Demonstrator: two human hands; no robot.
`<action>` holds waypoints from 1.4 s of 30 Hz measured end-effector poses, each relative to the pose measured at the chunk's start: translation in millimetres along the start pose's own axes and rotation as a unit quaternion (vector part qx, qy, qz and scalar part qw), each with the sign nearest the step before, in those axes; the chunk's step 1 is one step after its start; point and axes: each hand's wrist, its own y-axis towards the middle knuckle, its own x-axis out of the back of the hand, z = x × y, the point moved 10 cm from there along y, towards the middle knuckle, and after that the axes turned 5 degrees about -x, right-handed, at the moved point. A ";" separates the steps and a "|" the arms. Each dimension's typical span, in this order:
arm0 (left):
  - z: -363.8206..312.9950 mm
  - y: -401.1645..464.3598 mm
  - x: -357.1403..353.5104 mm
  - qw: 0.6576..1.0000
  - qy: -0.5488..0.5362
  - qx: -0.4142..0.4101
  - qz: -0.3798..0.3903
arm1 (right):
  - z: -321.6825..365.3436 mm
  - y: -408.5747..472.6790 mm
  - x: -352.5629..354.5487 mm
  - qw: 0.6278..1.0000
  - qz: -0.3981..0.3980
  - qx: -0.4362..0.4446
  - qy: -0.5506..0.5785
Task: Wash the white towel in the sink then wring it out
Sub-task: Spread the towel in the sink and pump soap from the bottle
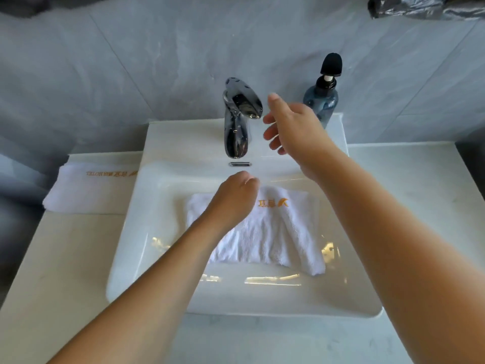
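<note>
The pale marble-look counter (409, 195) carries a white rectangular ceramic sink (136, 258) set against a grey tiled wall (131, 61). In the basin lies the white terry towel with gold embroidered lettering (265, 232), loosely folded, flat on the bottom and apparently dry; no water is seen running. A second folded white towel with gold lettering (86, 190) rests on the counter to the left, just beside the sink rim.

The person's left hand (233, 198) rests on the far edge of the towel in the basin, its grip curled over the cloth; whether the fingers actually pinch a fold cannot be told, since they are hidden behind the knuckles. The right hand (291, 127) hangs in the air beside the chrome single-lever faucet (237, 119), grip wide and holding nothing, fingers spread toward the lever but not touching it.

The step in hand looks to be turning on the water. To do it well, lift the lever gently so the stream does not splash over the shallow rim, and keep the towel under the spout with the left hand so it soaks evenly.

A translucent blue pump bottle with a black head (321, 101) stands at the back right corner, and a small chrome overflow slot (240, 164) sits below the spout.
</note>
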 end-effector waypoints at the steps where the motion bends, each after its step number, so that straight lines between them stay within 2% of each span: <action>1: 11.8 -1.3 15.1 1.000 0.019 0.008 -0.013 | 3.1 -0.6 -11.3 1.000 0.017 -0.006 -0.004; 3: 29.9 -0.7 44.6 0.998 0.054 0.016 -0.041 | 6.2 -0.2 -27.5 0.999 0.037 -0.012 -0.011; 5: 34.0 0.7 73.2 0.994 0.075 -0.010 -0.081 | 6.4 -0.4 -35.9 0.999 0.039 -0.020 -0.004; 9: -3.9 5.3 121.7 0.971 0.097 -0.145 -0.165 | 2.0 0.0 -33.2 0.995 0.020 -0.060 0.080; 14: -61.0 20.8 129.5 0.932 0.163 -0.291 -0.144 | 6.2 4.2 -28.1 0.997 0.023 -0.058 0.045; 16: -72.8 27.2 124.4 0.921 0.181 -0.322 -0.126 | 8.3 4.6 -26.8 0.998 0.025 -0.055 0.036; 21: -82.6 34.9 128.0 0.914 0.172 -0.335 -0.153 | 12.4 5.9 -26.2 0.998 0.030 -0.052 0.034; 25: -76.9 37.9 126.5 0.926 0.151 -0.311 -0.155 | 11.5 7.4 -26.5 0.997 0.032 -0.057 0.037; 42: -73.1 44.9 124.7 0.936 0.099 -0.296 -0.162 | 25.1 11.5 -27.5 0.996 0.030 -0.040 0.070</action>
